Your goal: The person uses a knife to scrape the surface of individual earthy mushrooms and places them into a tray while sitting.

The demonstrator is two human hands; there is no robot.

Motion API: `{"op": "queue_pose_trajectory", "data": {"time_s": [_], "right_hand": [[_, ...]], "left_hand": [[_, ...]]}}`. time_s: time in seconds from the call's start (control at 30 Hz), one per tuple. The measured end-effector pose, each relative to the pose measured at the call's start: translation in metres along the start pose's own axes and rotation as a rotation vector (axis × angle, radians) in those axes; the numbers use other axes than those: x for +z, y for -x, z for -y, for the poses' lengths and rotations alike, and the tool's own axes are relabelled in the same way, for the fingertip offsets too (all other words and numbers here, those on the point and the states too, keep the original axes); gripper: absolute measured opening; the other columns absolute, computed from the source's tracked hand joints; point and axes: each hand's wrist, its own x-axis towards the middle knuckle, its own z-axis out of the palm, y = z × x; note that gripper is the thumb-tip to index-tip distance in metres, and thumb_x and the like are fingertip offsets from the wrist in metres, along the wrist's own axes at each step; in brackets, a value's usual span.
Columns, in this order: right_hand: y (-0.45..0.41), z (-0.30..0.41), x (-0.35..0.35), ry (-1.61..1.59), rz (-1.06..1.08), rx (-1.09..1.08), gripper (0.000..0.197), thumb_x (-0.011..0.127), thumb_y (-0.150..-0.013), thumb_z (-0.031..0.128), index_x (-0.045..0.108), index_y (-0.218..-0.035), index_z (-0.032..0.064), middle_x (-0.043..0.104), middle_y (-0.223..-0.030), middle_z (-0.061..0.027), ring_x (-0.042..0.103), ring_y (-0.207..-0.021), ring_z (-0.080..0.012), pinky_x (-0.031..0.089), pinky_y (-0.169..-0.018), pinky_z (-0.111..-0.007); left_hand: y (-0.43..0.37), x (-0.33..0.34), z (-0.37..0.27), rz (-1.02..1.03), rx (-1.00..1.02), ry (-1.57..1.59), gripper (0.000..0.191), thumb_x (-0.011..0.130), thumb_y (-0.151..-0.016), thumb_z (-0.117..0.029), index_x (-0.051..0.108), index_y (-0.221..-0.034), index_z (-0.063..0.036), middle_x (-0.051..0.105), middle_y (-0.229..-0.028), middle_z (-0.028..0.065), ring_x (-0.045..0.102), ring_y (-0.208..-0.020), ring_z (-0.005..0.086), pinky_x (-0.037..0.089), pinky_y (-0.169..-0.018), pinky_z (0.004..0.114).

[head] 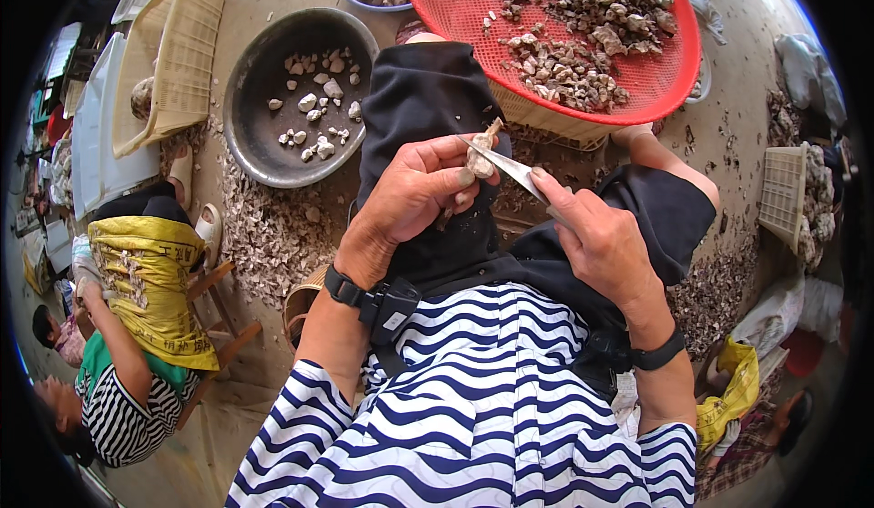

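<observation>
Above my lap, my left hand (pixel 433 180) holds a pale, knobbly root or tuber piece (pixel 481 156) between thumb and fingers, its stalk-like end pointing up. My right hand (pixel 597 238) grips a knife with a narrow pointed metal blade (pixel 512 168). The blade lies across the piece, its tip near my left fingertips. Beyond my knees, a red mesh tray (pixel 655 91) holds many brown and pale pieces in heaps. To the left, a dark round basin (pixel 252 160) holds several whitish pieces. The knife's handle is mostly hidden in my right hand.
Peelings (pixel 273 248) cover the floor at left and right. A cream plastic crate (pixel 194 64) stands at upper left, another crate (pixel 782 190) at right. A blue-rimmed basin (pixel 379 8) is beyond. A co-worker (pixel 130 378) sits at left, another (pixel 751 440) at lower right.
</observation>
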Motion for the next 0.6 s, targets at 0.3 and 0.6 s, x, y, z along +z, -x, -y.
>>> {"op": "queue_pose_trajectory", "data": {"time_s": [0.3,0.6], "right_hand": [[-0.01,-0.004,0.009,0.102,-0.145,-0.03,0.06,0.062,-0.078,0.004,0.049,-0.135,0.016,0.05,-0.069,-0.0088,0.055,-0.054,-0.0266,0.046,-0.049,-0.037],[0.003,-0.013,0.002,-0.143,-0.037,0.006,0.066,0.063,-0.073,-0.001,0.048,-0.135,0.0147,0.052,-0.07,-0.0106,0.056,-0.063,-0.0298,0.047,-0.056,-0.039]], "left_hand": [[-0.003,0.008,0.006,0.014,0.009,0.009,0.039,0.064,-0.088,-0.011,0.052,-0.121,0.0045,0.063,-0.1,0.0123,0.052,-0.067,0.0103,0.044,-0.061,0.022],[-0.007,0.005,0.003,0.006,0.022,0.005,0.031,0.06,-0.092,-0.01,0.051,-0.118,0.003,0.065,-0.1,0.0156,0.058,-0.068,0.0126,0.048,-0.061,0.023]]}}
